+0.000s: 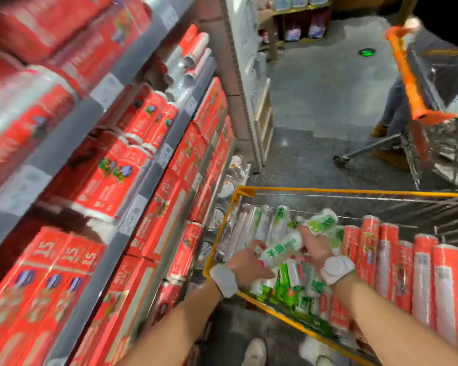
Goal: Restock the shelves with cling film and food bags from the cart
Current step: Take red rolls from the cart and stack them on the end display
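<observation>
Both my hands reach into the yellow-rimmed wire cart (354, 192) at lower right. My left hand (249, 262) and my right hand (315, 244) together grip a bundle of green-and-white food bag rolls (283, 247). One more green-and-white roll (321, 220) sticks up above my right hand. Under them lie more green packs (291, 289), and red-and-white cling film rolls (397, 265) stand along the cart's right side. The shelves (148, 178) on the left are packed with red boxes and rolls. The picture is blurred.
A second cart with an orange handle (407, 75) stands at upper right, with a person's legs (391, 109) beside it. Grey floor (315, 96) stretches between the carts. My shoes (254, 352) show at the bottom. Clear containers (230, 180) sit on the low shelf next to my cart.
</observation>
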{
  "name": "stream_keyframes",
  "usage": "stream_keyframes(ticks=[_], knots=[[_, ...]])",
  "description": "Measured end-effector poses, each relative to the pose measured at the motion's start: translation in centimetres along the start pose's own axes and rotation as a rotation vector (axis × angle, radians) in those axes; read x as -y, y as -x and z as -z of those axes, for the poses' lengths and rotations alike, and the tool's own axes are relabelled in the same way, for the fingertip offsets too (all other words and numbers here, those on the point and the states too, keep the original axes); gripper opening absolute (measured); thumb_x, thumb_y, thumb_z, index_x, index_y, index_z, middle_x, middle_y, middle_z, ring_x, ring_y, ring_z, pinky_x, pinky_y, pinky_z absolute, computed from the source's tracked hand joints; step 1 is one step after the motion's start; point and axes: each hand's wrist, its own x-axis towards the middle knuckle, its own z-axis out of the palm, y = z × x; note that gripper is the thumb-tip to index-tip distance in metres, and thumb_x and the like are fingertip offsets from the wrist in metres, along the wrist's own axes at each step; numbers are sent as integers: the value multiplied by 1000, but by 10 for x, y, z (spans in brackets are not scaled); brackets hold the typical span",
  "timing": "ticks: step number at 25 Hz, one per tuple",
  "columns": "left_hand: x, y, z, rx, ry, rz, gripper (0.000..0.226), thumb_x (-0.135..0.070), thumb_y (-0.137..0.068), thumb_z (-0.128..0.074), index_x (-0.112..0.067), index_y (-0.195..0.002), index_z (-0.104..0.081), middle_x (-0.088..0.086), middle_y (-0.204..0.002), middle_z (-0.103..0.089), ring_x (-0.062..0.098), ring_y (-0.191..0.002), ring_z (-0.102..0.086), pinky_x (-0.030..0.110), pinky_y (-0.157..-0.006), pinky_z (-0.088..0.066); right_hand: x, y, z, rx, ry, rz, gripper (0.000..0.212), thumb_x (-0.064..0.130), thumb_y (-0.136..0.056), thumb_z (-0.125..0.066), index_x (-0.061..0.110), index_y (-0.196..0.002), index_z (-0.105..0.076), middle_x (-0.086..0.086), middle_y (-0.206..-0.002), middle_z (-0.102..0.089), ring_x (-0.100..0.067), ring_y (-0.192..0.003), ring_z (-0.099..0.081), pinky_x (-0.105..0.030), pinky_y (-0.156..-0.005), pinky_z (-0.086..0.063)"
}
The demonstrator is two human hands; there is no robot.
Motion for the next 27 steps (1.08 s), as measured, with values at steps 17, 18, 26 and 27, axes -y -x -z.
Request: stream_keyframes(ticks=[17, 18, 26, 27], knots=[[-55, 292, 130, -1052, 922, -123, 45, -41, -77, -80, -18, -108, -57, 12, -93, -70, 24, -58, -62, 26, -42, -45, 148, 221, -131, 737, -170, 348, 15, 23, -95, -56, 9, -100, -60, -12, -96, -68, -20, -88, -69, -34, -66, -61], [-57, 306, 132, -1087, 946, -114, 43, -40, -81, -78, -17, -109, -55, 12, -89, -69, 23, -53, -57, 23, -39, -41, 149, 233, -137, 790, -162, 357, 15, 20, -95, -55, 8, -103, -61, -14, -100, -68, -22, -94, -69, -36, -70, -61], [-36, 399, 140, -1321, 1031, -206, 33, -36, -84, -74, -17, -90, -47, 10, -74, -60, 18, -43, -42, 24, -39, -30, 157, 323, -175, 964, -221, 357, 17, 29, -98, -51, 17, -108, -57, -8, -98, -64, -23, -96, -65, -44, -67, -61], [-33, 408, 139, -1319, 1048, -210, 33, -37, -84, -74, -18, -90, -48, 11, -79, -60, 17, -43, -43, 24, -39, -31, 156, 330, -178, 972, -234, 366, 20, 29, -99, -51, 16, -112, -56, -9, -103, -64, -23, -99, -65, -45, -68, -61]])
